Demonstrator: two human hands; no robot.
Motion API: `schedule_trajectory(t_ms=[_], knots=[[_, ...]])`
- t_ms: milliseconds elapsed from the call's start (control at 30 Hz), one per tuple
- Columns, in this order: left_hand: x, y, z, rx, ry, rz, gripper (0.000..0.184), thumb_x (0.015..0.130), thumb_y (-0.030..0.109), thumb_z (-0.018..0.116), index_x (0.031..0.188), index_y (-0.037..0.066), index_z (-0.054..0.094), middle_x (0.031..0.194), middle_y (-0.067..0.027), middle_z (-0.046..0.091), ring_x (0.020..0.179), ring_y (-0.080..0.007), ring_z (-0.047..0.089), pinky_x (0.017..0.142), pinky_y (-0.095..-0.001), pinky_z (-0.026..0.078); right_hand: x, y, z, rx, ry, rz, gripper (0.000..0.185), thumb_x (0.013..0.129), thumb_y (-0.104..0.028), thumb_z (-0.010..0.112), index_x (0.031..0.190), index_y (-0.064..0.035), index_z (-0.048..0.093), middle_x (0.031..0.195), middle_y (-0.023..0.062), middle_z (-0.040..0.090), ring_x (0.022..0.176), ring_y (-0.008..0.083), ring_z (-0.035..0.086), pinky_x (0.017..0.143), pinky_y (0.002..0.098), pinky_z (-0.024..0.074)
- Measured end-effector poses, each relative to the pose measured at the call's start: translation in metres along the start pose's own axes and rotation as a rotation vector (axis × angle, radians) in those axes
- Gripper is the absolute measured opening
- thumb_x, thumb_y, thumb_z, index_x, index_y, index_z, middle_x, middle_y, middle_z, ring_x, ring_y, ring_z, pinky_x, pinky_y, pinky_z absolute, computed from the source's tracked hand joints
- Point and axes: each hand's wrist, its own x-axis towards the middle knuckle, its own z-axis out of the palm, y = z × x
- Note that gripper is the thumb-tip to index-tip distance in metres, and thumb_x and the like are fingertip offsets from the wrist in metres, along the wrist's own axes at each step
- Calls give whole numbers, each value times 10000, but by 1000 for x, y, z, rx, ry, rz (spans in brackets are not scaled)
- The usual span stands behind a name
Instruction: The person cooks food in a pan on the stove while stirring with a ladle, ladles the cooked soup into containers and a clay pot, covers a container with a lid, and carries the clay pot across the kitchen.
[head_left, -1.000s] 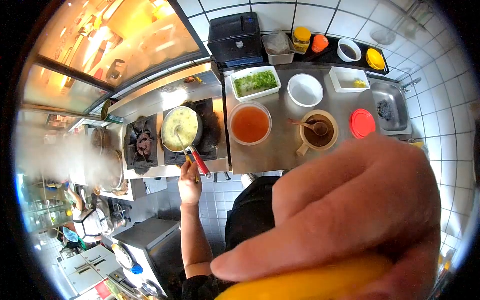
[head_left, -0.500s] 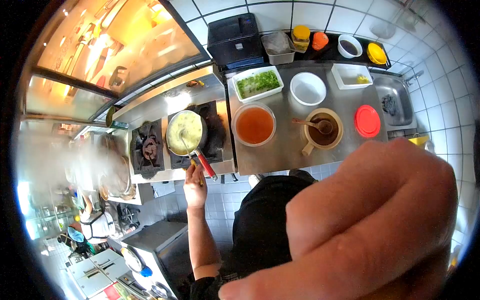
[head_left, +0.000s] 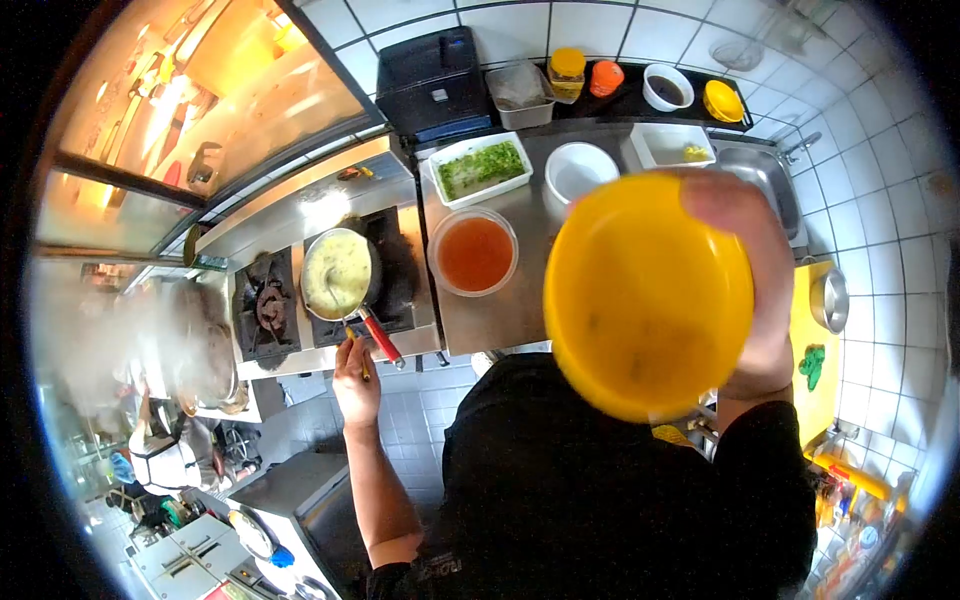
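White-tiled wall [head_left: 505, 28] behind steel table [head_left: 480, 325], with stove [head_left: 428, 322] adjoining at left. On stove: pan [head_left: 375, 275] of pale yellow mixture [head_left: 342, 262], red handle [head_left: 382, 338] angled toward near edge. Left hand [head_left: 356, 385] at stove's front, curled tight around utensil [head_left: 341, 310], far end dipped in the mixture. Right hand [head_left: 765, 275] part-closed on yellow bowl [head_left: 645, 300], thumb over rim, other fingers mostly hidden behind it; bowl held up close to camera, covering part of table. Nearest pan on table: tub [head_left: 432, 250] of orange liquid, just beyond it white tray [head_left: 482, 197] of chopped greens [head_left: 485, 168]. White bowl [head_left: 580, 175] partly covered from view. Far right: yellow board [head_left: 808, 310], metal bowl [head_left: 830, 300].
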Motion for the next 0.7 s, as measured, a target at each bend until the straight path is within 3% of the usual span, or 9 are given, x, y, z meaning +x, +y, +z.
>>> schedule_trajectory(t_ms=[133,200,267,333,433,533,700], knots=[[-6,-5,5,38,15,14,215,896,-23,623,1107,-27,660,1103,-265,657,1005,-417,659,859,-447,546,-1,14,-14,508,429,396,301,950,-217,558,1122,23,615,1050,136,688,993,219,672,870,348,530],[-5,-4,4,27,7,4,220,895,-20,627,1113,-25,659,1108,-262,655,1016,-420,653,868,-446,541,3,33,-34,718,527,529,327,948,-236,563,1137,27,605,1012,119,689,939,186,675,794,312,542],[-5,-8,5,35,14,30,229,893,-21,628,1119,-23,658,1118,-258,653,1014,-417,651,878,-450,533,-18,73,-75,761,450,521,322,952,-248,560,1140,10,604,965,81,680,834,142,652,660,259,502],[-3,-4,2,65,-32,9,252,899,-16,604,1147,-32,646,1144,-281,629,1033,-433,639,890,-452,535,-30,95,-88,706,498,529,314,956,-257,556,1136,-4,602,914,48,665,727,104,608,550,220,441],[-3,-7,5,43,-31,22,233,906,-8,602,1133,-34,646,1139,-266,634,1029,-429,638,885,-458,529,-32,101,-81,467,854,609,281,964,-270,548,1081,-21,604,774,3,606,536,72,469,447,207,324],[-1,-7,6,59,-29,53,230,912,-4,596,1134,-38,642,1133,-259,637,1021,-430,637,880,-458,526,-52,125,-94,502,743,569,269,958,-276,562,1050,-28,611,737,3,588,523,73,451,454,219,317],[3,-1,5,72,-41,53,222,907,-15,593,1121,-41,647,1133,-258,637,1015,-430,641,885,-459,522,-62,137,-93,431,766,605,268,953,-282,573,994,-23,631,734,8,583,533,79,452,472,239,329]])
